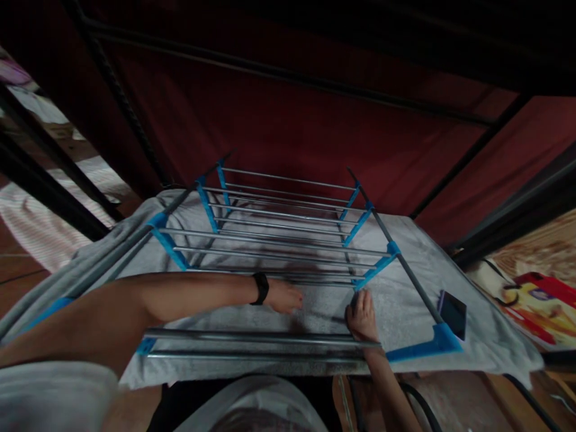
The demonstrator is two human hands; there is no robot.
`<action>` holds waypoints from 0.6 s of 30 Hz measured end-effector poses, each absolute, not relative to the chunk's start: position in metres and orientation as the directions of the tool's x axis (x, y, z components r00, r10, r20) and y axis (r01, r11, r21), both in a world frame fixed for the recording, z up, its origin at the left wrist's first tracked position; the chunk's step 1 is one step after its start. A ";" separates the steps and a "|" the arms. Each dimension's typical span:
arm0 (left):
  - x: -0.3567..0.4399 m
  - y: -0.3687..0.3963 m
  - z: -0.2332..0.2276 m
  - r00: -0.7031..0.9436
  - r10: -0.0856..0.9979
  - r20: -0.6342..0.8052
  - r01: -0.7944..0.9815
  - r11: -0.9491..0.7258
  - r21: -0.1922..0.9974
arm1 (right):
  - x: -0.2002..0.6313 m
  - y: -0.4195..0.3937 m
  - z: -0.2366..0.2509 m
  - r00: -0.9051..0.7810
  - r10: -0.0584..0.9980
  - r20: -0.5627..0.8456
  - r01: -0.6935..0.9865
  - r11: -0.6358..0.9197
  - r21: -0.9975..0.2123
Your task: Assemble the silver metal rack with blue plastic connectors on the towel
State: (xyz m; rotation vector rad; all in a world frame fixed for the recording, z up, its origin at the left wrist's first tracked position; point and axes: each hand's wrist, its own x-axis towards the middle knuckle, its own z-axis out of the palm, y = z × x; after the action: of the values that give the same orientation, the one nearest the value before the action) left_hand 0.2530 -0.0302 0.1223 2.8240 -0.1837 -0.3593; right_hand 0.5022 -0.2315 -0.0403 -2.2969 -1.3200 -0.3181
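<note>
Head view: a pale grey towel [405, 300] lies spread flat across a drying rack of silver rods and blue plastic joints [288, 240], its long axis running left to right. Both hands rest open on the towel, left hand [284, 296] mid-cloth, right hand [362, 315] just beside it. A dark phone [452, 313] sits near the rack's right corner.

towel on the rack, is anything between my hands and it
Nothing visible does. The left hand lies flat on the grey towel, and the right hand rests on it too, reaching up between the drying rack rods. A dark phone sits on the towel, off to the right.
</note>
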 end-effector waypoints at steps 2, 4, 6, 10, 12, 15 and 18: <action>0.247 -0.022 0.149 0.935 -0.193 -0.296 -0.085 -0.935 0.344 | 0.501 -0.240 -0.044 0.485 0.787 0.381 0.872 -0.405 -0.274; 0.242 -0.014 0.182 0.947 -0.155 -0.280 -0.033 -0.918 0.396 | 0.501 -0.249 -0.045 0.458 0.824 0.333 0.884 -0.382 -0.270; 0.234 -0.005 0.219 0.972 -0.078 -0.222 0.032 -0.891 0.454 | 0.501 -0.256 -0.043 0.420 0.858 0.295 0.899 -0.350 -0.262; 0.206 0.008 0.295 0.983 0.087 -0.164 0.167 -0.803 0.572 | 0.500 -0.266 -0.030 0.349 0.920 0.181 0.908 -0.284 -0.308; 0.184 0.013 0.328 0.971 0.156 -0.179 0.235 -0.751 0.617 | 0.496 -0.271 -0.018 0.264 0.963 0.050 0.869 -0.215 -0.445; 0.142 0.021 0.366 0.904 0.416 -0.097 0.349 -0.589 0.729 | 0.484 -0.277 0.004 0.082 0.985 -0.150 0.711 -0.164 -0.684; 0.092 0.032 0.392 0.624 0.773 0.115 0.331 -0.395 0.857 | 0.468 -0.284 0.023 0.016 0.968 -0.250 0.560 -0.216 -0.800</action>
State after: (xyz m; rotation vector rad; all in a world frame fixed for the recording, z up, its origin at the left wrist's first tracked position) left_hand 0.0921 0.0319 0.3920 1.9849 0.8688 0.6477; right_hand 0.4683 -0.2837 0.0233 -1.8132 -1.5587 1.0991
